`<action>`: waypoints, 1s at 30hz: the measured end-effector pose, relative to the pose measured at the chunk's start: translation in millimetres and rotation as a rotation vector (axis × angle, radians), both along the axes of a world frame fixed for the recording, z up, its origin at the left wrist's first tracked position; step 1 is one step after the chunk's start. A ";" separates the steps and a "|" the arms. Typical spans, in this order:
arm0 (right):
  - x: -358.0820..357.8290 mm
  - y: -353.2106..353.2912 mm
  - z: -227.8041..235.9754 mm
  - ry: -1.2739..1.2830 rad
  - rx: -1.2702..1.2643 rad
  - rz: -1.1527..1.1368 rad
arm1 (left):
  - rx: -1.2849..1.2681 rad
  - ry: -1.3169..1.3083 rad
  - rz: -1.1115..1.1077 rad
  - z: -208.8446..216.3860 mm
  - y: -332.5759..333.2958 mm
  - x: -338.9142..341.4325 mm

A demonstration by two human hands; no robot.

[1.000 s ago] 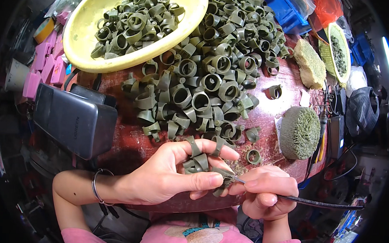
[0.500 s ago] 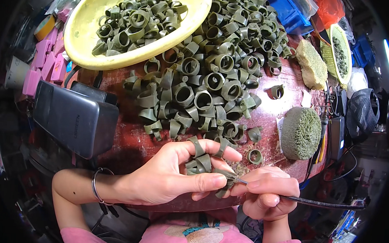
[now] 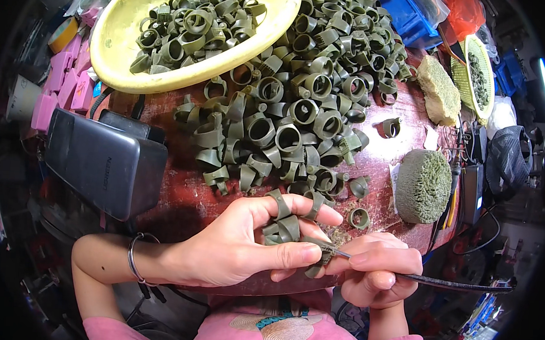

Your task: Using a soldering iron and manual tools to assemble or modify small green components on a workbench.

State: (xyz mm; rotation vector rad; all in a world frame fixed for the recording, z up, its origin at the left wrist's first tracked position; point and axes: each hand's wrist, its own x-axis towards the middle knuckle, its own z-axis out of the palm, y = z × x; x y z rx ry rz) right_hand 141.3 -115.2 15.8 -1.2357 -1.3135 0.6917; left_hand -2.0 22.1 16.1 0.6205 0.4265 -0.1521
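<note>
A smooth, dark green plastic ring point(image 3: 317, 270) with a ridged, comb-like edge sits at the near middle of the scene, pinched by the thumb and fingers of the left grip point(image 3: 254, 245). That grip also carries spare rings point(image 3: 283, 229), some looped over its fingers. The right grip point(image 3: 380, 269) clasps a slim metal-tipped tool point(image 3: 342, 253); its long axis runs left to right, tip pointing left at the ridges, black cord trailing right. Whether the tip touches them, I cannot tell. Far left, a yellow plastic basin point(image 3: 109, 72) holds heaped rings; more spill across the scuffed red worktop point(image 3: 375, 168). Far right, a pale green mesh basket point(image 3: 487, 111) holds small dark pieces. A coarse, porous, green drum-shaped block point(image 3: 425, 186) stands at right.
</note>
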 end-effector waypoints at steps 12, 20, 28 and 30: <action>3.5 -4.2 -1.4 -0.017 -0.031 0.054 | -0.013 -0.007 -0.011 0.7 0.3 0.8; 4.0 -3.5 -0.1 -0.043 -0.014 0.059 | -0.015 -0.007 -0.014 0.7 0.1 0.9; 3.9 -3.9 -1.9 -0.041 0.000 0.067 | -0.026 0.001 -0.017 0.6 -0.4 0.4; 3.7 -3.7 -2.3 -0.039 0.006 0.069 | -0.024 0.002 -0.021 0.7 -0.3 0.5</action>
